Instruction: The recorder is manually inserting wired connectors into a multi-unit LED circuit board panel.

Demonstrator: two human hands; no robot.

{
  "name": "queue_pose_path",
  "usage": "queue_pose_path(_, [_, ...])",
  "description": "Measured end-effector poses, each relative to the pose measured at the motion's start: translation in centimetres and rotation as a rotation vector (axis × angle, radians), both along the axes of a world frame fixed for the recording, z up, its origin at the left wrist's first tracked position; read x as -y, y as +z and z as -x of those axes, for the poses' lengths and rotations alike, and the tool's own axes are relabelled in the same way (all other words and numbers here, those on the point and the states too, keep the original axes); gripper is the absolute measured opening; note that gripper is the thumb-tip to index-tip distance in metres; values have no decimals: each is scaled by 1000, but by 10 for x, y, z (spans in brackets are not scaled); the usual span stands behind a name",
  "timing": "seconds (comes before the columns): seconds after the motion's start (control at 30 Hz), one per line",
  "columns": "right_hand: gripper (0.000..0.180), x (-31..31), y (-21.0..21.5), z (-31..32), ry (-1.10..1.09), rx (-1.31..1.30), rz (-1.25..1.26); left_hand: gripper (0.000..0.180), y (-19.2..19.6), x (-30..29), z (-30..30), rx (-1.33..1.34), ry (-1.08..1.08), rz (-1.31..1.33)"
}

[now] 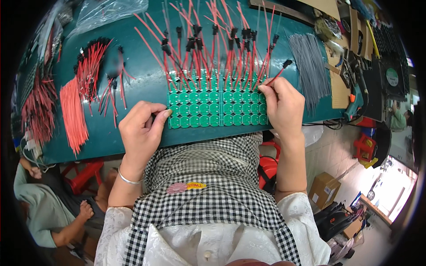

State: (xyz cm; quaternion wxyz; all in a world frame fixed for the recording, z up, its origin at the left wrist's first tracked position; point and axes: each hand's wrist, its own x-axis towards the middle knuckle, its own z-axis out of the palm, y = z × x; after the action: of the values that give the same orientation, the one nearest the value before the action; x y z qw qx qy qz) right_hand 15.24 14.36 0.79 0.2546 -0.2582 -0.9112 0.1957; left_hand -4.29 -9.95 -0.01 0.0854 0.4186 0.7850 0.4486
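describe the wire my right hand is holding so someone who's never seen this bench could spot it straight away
Start at the dark green table and find the green circuit panel at its near edge. At the panel's right end, the right hand pinches one red wire with a black plug at its tip. Unlike the upright wires beside it, this one slants off to the right, alone.

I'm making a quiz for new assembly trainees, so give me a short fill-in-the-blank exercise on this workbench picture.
1. The panel of round circuit boards is coloured ____.
2. The right hand pinches a wire whose colour is ____.
3. The left hand touches the panel's ____ edge.
4. The bundle of thin grey wires lies to the panel's ____.

Missing words: green; red; left; right
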Motion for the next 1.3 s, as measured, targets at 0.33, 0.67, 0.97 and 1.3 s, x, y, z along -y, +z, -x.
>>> queue_pose_path(0.33, [13,10,-4,3,-96,-85,96,11,-4,4,6,-39,-21,-103])
queue_pose_path(0.67, [16,24,0,-22,-187,75,183,12,-4,11,-1,-201,50,-9])
queue_pose_path(0.97, [18,38,4,-27,-201,84,305,10,1,29,-6,-109,-22,27])
queue_pose_path(1.3, [18,-36,17,-49,-419,-2,-14,58,16,121,114,-674,550,489])
